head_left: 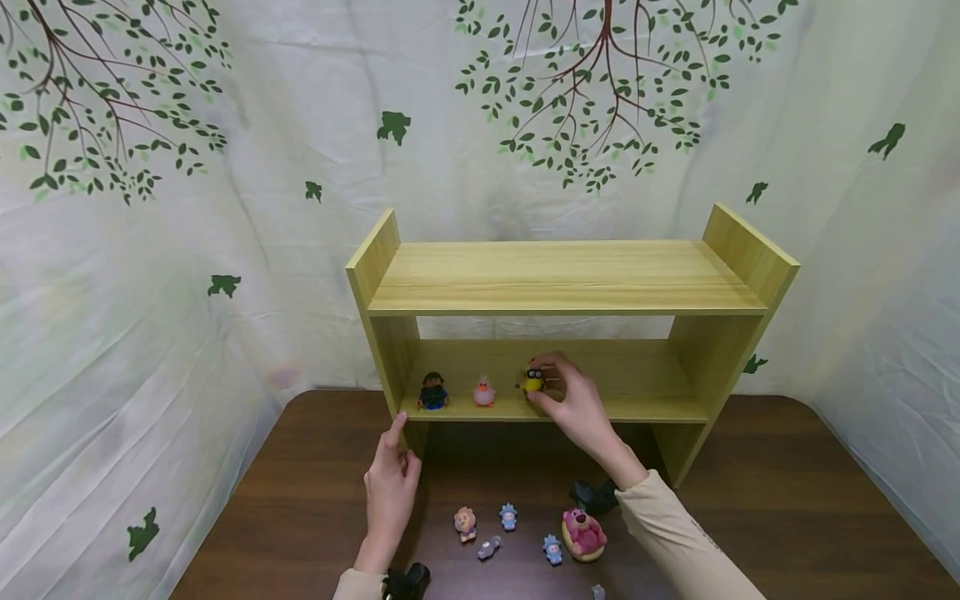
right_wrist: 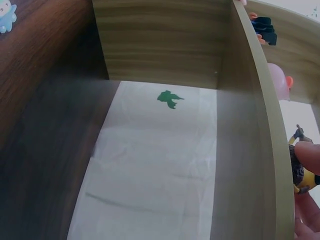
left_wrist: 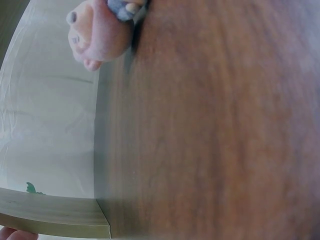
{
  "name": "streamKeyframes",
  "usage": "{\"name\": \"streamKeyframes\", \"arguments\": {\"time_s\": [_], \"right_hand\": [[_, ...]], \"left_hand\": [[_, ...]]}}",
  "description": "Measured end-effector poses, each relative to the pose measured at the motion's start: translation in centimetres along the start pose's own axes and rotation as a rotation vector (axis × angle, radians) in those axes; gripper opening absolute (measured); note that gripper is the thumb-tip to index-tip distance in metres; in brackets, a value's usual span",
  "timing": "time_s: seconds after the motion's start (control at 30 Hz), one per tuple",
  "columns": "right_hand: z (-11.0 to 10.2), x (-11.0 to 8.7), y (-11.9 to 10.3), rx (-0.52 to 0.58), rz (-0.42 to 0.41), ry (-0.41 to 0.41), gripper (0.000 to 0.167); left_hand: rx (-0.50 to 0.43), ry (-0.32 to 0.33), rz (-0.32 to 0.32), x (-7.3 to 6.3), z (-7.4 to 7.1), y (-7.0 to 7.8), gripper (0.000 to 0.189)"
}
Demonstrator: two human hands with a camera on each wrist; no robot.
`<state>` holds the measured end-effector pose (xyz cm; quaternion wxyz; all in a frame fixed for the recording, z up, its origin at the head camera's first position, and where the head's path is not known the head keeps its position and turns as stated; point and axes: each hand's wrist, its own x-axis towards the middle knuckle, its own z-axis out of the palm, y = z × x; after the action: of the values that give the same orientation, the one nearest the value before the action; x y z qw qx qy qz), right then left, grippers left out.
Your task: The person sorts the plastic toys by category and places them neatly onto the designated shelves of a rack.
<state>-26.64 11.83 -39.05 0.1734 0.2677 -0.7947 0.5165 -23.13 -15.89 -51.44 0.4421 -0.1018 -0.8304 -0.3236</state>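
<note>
In the head view my right hand (head_left: 576,403) pinches a yellow Minion figurine (head_left: 533,381) between thumb and fingers, at the lower shelf board of a wooden shelf unit (head_left: 570,279). The right wrist view shows the Minion figurine (right_wrist: 306,175) close over the board's front edge. To its left on that board stand a pink bird figurine (head_left: 483,392) and a dark-haired figurine (head_left: 432,392) in dark and blue clothes. My left hand (head_left: 392,483) touches the board's left front corner with its raised index finger and holds nothing.
On the brown table (head_left: 300,500), in front of the shelf, lie a pink bear figurine (head_left: 583,535), a peach-coloured figurine (head_left: 465,524), a grey figurine (head_left: 490,547) and small blue figurines (head_left: 508,517). A white curtain (head_left: 300,233) with leaf prints hangs behind.
</note>
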Motion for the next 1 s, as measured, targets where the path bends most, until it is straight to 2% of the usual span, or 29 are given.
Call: {"name": "streamKeyframes", "arguments": {"time_s": [0.33, 0.7, 1.0], "right_hand": [[0.19, -0.11, 0.11, -0.067, -0.065, -0.004, 0.037], [0.38, -0.61, 0.35, -0.135, -0.166, 0.001, 0.047], [0.25, -0.76, 0.36, -0.122, -0.162, -0.008, 0.048]], "left_hand": [[-0.002, -0.016, -0.019, -0.05, -0.11, 0.05, 0.081], [-0.001, -0.020, -0.022, -0.11, -0.08, 0.07, 0.081], [-0.006, -0.018, -0.013, -0.04, -0.04, -0.01, 0.080]]}}
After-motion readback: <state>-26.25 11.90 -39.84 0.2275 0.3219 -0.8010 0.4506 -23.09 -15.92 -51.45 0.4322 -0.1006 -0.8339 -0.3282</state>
